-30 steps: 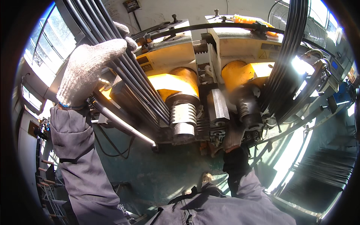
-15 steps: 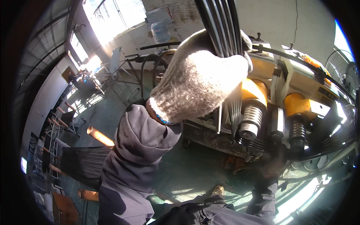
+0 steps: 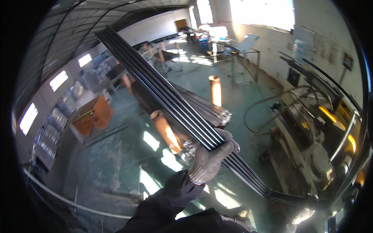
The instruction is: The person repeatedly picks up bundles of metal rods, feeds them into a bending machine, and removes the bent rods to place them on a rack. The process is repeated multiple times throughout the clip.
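A bundle of several long, dark metal rods [image 3: 163, 95] slants from the upper left down to the lower right. It bends near its lower right end. My left hand [image 3: 211, 161], in a grey-white knit glove, is closed around the rods below their middle. Farther along, past the bend, my right hand [image 3: 304, 214] is also gloved and closes on the same bundle. Shade and glare at the picture's rim partly hide its fingers. The rods' right end runs into the dark area beside the machine.
A bending machine [image 3: 311, 143] with yellow parts and a hose stands at the right. Beyond my left hand, a stack of straight rods [image 3: 194, 103] lies between copper-coloured posts [image 3: 215, 91]. A brown wooden box [image 3: 93, 112] stands at the left, and a metal-frame table [image 3: 246, 50] at the back.
The view has swung left, away from the machine. My left hand, still around the rods, appears lower and farther from the camera. The bundle now slants to the upper left instead of rising steeply.
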`<state>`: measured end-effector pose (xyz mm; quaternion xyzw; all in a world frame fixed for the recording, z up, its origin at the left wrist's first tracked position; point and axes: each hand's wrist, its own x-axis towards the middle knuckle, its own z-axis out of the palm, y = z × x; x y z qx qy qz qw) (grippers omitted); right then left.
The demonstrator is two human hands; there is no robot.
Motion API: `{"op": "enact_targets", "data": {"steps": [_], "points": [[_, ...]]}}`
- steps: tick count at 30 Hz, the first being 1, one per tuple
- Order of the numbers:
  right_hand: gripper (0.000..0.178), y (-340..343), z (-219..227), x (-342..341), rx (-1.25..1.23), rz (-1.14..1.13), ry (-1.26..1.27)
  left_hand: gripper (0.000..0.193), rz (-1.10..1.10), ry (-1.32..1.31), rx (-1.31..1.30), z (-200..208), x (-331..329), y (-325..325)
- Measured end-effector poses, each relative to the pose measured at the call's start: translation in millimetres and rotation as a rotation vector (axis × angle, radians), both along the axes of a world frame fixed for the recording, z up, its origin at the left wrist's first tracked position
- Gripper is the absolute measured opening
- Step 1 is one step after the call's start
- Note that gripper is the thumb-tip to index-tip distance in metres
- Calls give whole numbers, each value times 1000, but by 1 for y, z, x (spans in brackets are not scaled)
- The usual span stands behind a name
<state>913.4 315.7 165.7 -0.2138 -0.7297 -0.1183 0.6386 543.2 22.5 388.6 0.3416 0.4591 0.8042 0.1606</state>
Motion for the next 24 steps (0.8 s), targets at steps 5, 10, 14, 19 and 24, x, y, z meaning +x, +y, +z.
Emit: {"op": "enact_targets", "data": {"steps": [5, 10, 14, 19, 24], "points": [[33, -67, 33, -163, -797, 350, 329, 18, 422, -132, 45, -30, 11, -166], [34, -173, 55, -282, -1165, 772, 331, 19, 866, -213, 69, -46, 77, -317], [31, -259, 79, -323, -1453, 999, 62, 24, 1147, -364, 183, -42, 126, -424], [28, -411, 125, -386, -1098, 1489, -47, 25, 1421, -400, 340, -33, 178, -552], [24, -634, 241, -413, -767, 1613, -88, 30, 1522, -216, 533, -12, 202, -720]]}}
